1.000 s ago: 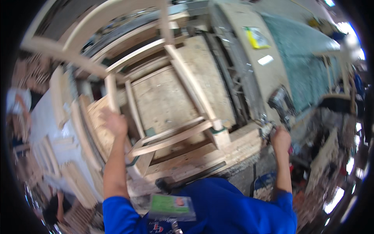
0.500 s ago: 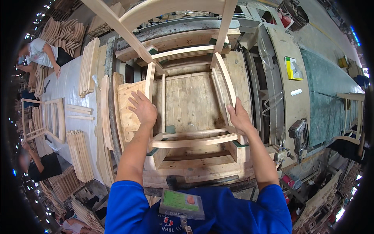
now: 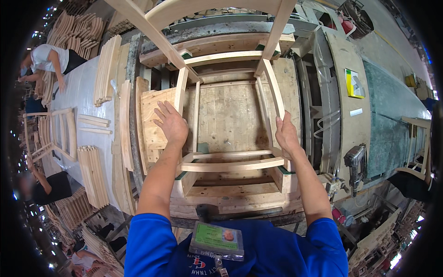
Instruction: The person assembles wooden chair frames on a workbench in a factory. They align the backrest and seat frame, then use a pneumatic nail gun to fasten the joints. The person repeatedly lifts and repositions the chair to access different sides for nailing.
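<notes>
A pale wooden chair frame [image 3: 232,165] lies in the wooden jig in front of me. Its back posts [image 3: 276,34] rise away at the far side. My left hand [image 3: 172,125] rests against the left side rail [image 3: 181,87], fingers spread and pointing away from me. Around the near part of the right side rail [image 3: 274,87] my right hand [image 3: 289,136] is closed, thumb on the inner side. Its palm side is hidden. Green pads [image 3: 286,171] sit under the frame's near corners.
A dark-handled hammer [image 3: 205,212] lies along the near edge. To the right are a nail gun [image 3: 354,165] and a green-topped table [image 3: 392,111]. Stacked wooden slats [image 3: 93,175] cover parts of the left table, where two people [image 3: 50,187] are at work.
The whole view has shifted slightly, with the frame appearing a little further right. Both hands stay at the side rails, the right one sitting slightly farther along its rail.
</notes>
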`<state>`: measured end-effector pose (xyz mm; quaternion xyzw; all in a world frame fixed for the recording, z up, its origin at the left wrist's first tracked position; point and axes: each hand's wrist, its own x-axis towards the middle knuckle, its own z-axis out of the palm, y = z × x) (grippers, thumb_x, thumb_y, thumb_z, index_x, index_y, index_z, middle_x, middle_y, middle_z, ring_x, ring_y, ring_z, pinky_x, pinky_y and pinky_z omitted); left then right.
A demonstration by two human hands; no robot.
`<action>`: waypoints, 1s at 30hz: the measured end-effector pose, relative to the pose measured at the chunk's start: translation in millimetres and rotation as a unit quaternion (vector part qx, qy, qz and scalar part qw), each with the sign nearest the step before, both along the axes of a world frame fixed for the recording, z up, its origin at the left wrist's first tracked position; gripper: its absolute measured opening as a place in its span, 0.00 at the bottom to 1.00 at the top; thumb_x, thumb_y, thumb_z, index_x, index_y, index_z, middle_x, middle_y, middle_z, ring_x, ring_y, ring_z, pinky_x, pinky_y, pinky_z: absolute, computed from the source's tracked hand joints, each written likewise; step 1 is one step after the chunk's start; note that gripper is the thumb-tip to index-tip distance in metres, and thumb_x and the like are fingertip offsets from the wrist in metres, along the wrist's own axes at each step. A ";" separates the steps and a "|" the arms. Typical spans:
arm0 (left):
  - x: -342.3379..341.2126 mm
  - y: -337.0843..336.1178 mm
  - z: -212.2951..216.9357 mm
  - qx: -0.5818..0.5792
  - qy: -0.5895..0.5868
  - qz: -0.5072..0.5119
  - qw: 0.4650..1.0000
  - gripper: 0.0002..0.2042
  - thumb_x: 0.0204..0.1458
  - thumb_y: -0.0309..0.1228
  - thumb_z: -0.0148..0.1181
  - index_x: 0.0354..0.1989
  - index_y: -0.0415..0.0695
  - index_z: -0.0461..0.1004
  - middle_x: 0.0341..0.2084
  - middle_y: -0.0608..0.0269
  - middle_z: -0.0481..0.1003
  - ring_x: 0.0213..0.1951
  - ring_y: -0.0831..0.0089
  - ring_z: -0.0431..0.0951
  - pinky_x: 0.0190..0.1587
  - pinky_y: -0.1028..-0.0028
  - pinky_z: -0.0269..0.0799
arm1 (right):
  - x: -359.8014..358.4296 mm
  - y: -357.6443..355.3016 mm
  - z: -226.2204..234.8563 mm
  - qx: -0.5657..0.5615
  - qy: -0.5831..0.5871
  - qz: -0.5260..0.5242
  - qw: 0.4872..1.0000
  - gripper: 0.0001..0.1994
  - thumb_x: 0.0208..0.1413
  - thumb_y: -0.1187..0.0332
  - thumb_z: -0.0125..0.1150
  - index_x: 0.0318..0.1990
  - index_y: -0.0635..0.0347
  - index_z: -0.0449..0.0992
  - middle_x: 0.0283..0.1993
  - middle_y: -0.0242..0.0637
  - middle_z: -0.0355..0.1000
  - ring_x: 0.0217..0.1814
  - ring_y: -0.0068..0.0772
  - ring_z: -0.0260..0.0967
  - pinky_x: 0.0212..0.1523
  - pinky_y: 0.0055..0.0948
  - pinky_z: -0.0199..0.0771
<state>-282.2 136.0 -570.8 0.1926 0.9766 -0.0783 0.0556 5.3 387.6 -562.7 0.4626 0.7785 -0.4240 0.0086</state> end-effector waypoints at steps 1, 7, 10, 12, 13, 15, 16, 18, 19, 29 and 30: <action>-0.1 0.1 0.2 -0.002 -0.002 0.002 1.000 0.47 0.54 0.32 0.70 0.78 0.32 0.46 0.79 0.37 0.45 0.78 0.34 0.47 0.75 0.34 0.50 | -0.7 -0.1 0.3 -0.003 -0.001 -0.002 1.000 0.19 0.77 0.62 0.43 0.68 0.61 0.59 0.47 0.70 0.77 0.52 0.74 0.75 0.55 0.59 0.72; -1.5 1.2 -3.2 -0.001 -0.006 0.006 1.000 0.47 0.55 0.32 0.69 0.78 0.32 0.45 0.80 0.37 0.43 0.79 0.34 0.46 0.75 0.34 0.48 | 1.7 1.4 -3.5 0.000 -0.006 0.008 1.000 0.21 0.77 0.61 0.43 0.70 0.60 0.58 0.49 0.69 0.76 0.55 0.73 0.75 0.56 0.58 0.73; -3.9 -3.0 -9.0 -0.007 0.005 0.008 1.000 0.47 0.55 0.32 0.68 0.78 0.32 0.44 0.80 0.36 0.43 0.79 0.33 0.45 0.75 0.33 0.47 | 1.7 0.7 -4.8 0.006 -0.012 0.008 1.000 0.22 0.77 0.61 0.43 0.71 0.60 0.57 0.51 0.69 0.76 0.56 0.73 0.75 0.57 0.58 0.73; -4.7 -4.3 -8.9 0.004 -0.003 0.011 1.000 0.44 0.56 0.29 0.63 0.78 0.31 0.44 0.80 0.35 0.42 0.79 0.32 0.43 0.75 0.32 0.45 | 1.4 0.7 -5.0 0.003 -0.023 0.010 1.000 0.23 0.77 0.61 0.42 0.72 0.61 0.57 0.52 0.68 0.76 0.56 0.72 0.75 0.58 0.57 0.73; -4.0 -1.5 -7.2 0.013 -0.016 0.012 1.000 0.42 0.58 0.27 0.59 0.79 0.31 0.44 0.80 0.35 0.42 0.79 0.32 0.42 0.76 0.32 0.43 | 2.1 1.0 -5.3 0.007 -0.027 0.009 1.000 0.23 0.77 0.61 0.42 0.72 0.62 0.57 0.52 0.68 0.76 0.56 0.72 0.75 0.58 0.57 0.73; -3.8 1.3 -4.3 0.019 -0.032 0.013 0.999 0.39 0.60 0.24 0.55 0.79 0.31 0.44 0.80 0.35 0.41 0.79 0.32 0.41 0.76 0.31 0.40 | 2.2 0.9 -3.9 0.008 -0.031 0.007 0.999 0.23 0.77 0.61 0.42 0.72 0.62 0.56 0.52 0.68 0.76 0.56 0.72 0.75 0.58 0.57 0.73; -3.9 1.8 -3.5 0.016 -0.033 0.013 0.999 0.39 0.60 0.24 0.55 0.79 0.31 0.44 0.80 0.35 0.41 0.79 0.31 0.41 0.76 0.31 0.40 | 1.8 0.4 -2.1 0.004 -0.032 0.006 0.999 0.23 0.77 0.61 0.42 0.72 0.63 0.56 0.52 0.68 0.76 0.56 0.71 0.75 0.58 0.57 0.73; -4.2 0.0 -5.0 0.007 -0.018 0.008 1.000 0.41 0.58 0.26 0.59 0.78 0.30 0.44 0.79 0.34 0.42 0.78 0.31 0.43 0.75 0.31 0.43 | 0.6 -0.5 1.2 -0.001 -0.032 0.005 0.999 0.23 0.77 0.61 0.42 0.73 0.63 0.56 0.52 0.68 0.76 0.56 0.71 0.75 0.58 0.57 0.73; -4.3 -2.6 -7.2 0.000 -0.002 0.003 1.000 0.44 0.57 0.28 0.63 0.78 0.30 0.44 0.79 0.34 0.43 0.78 0.31 0.44 0.75 0.32 0.45 | -0.2 -1.0 2.7 -0.003 -0.030 0.006 1.000 0.23 0.77 0.61 0.42 0.73 0.62 0.56 0.52 0.69 0.76 0.56 0.71 0.75 0.58 0.57 0.73; -4.5 -8.0 -13.9 0.007 0.021 -0.011 1.000 0.47 0.54 0.31 0.68 0.77 0.30 0.45 0.78 0.33 0.45 0.77 0.32 0.47 0.74 0.32 0.49 | 0.2 -2.1 -0.9 0.007 -0.020 0.006 1.000 0.24 0.76 0.61 0.43 0.73 0.60 0.56 0.50 0.68 0.76 0.55 0.72 0.76 0.56 0.57 0.73; -4.8 -7.2 -13.9 0.006 0.025 -0.013 1.000 0.47 0.54 0.32 0.68 0.77 0.30 0.46 0.78 0.33 0.45 0.77 0.32 0.47 0.74 0.32 0.49 | 0.8 -1.7 -2.5 0.011 -0.021 0.004 1.000 0.24 0.76 0.61 0.44 0.73 0.60 0.56 0.50 0.68 0.76 0.55 0.72 0.76 0.56 0.57 0.73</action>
